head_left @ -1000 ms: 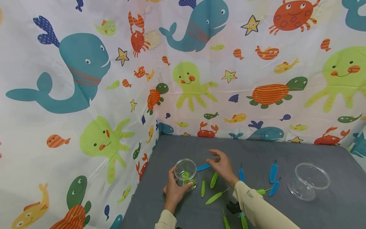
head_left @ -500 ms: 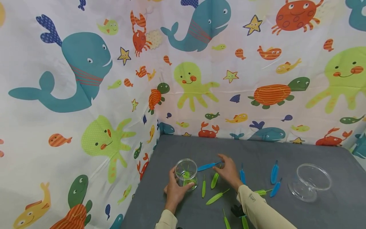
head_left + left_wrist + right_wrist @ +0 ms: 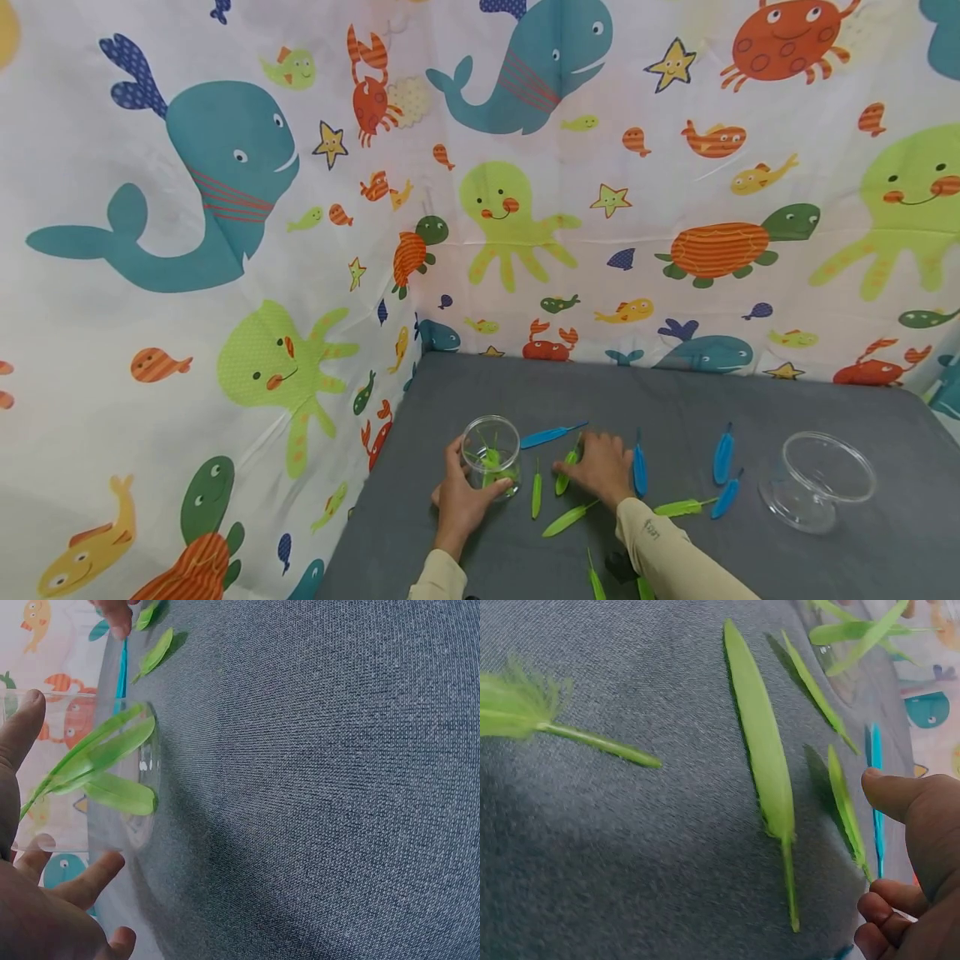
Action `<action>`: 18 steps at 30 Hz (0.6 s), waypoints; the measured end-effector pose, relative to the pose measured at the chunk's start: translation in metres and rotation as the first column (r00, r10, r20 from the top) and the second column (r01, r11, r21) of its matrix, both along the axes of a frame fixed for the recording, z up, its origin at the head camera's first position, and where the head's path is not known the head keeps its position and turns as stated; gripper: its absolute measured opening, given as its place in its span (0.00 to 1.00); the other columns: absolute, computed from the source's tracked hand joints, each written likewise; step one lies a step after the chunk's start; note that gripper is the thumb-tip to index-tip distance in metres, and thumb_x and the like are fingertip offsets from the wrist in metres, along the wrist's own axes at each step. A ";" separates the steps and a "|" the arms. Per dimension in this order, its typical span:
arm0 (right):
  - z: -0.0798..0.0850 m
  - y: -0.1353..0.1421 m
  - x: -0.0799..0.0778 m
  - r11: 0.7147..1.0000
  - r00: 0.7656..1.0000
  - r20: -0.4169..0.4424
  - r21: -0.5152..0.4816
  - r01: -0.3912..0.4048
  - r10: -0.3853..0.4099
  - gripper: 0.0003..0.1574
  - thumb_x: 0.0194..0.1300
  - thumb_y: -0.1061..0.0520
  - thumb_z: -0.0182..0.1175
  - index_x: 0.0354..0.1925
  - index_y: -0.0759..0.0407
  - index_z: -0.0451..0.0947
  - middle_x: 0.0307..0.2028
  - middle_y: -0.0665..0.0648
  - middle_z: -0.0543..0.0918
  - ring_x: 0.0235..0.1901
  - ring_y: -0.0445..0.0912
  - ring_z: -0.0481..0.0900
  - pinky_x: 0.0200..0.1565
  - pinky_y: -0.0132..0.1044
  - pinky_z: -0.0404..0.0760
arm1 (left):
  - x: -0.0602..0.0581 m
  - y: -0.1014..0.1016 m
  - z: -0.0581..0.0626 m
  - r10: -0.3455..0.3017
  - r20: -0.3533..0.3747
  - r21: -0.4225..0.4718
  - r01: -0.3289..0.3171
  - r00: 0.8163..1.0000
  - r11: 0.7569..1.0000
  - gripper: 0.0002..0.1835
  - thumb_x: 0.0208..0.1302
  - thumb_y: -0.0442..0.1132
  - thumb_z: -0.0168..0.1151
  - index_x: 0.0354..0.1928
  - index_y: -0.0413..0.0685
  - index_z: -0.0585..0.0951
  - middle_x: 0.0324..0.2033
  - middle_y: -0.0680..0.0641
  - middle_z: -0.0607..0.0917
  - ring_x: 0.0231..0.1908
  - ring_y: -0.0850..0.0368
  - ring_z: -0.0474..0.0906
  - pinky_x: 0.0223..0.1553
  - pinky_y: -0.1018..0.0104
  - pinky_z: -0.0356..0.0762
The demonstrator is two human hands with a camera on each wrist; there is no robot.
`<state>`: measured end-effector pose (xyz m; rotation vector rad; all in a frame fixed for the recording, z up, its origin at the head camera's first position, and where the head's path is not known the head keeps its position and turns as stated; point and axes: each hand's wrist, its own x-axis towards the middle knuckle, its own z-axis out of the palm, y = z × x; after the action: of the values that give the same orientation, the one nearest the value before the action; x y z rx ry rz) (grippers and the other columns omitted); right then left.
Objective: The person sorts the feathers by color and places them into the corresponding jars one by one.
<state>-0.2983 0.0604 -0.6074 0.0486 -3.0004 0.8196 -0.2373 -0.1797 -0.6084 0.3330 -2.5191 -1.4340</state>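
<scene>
1. Green feather (image 3: 843, 801) at the fingertips of my right hand (image 3: 603, 468): probably light, its vane easily creased; I'd pinch the quill (image 3: 865, 871).
2. That hand is part-spread, apparently gripping nothing.
3. My left hand (image 3: 462, 500) curls round a clear jar (image 3: 515, 468) holding green feathers (image 3: 105, 756); a footed bowl (image 3: 813, 493) stands well right of both hands.

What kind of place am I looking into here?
Probably a makeshift recording or craft corner: sea-creature-printed curtains close in a grey-covered table, with loose feathers and a clear jar on it.
</scene>
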 end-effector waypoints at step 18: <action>-0.003 -0.013 0.002 1.000 0.999 0.033 -0.015 0.026 -0.026 0.25 0.53 0.42 0.78 0.19 0.53 0.77 0.24 0.55 0.77 0.33 0.55 0.69 0.39 0.52 0.60 | -0.001 -0.001 0.001 -0.013 0.003 0.008 0.013 1.000 1.000 0.56 0.44 0.52 0.85 0.74 0.62 0.61 0.68 0.45 0.77 0.62 0.37 0.79 0.62 0.34 0.47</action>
<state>-0.2963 0.0471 -0.6100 -0.0040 -3.0180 0.8493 -0.2379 -0.1806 -0.6074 0.3214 -2.5234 -1.4501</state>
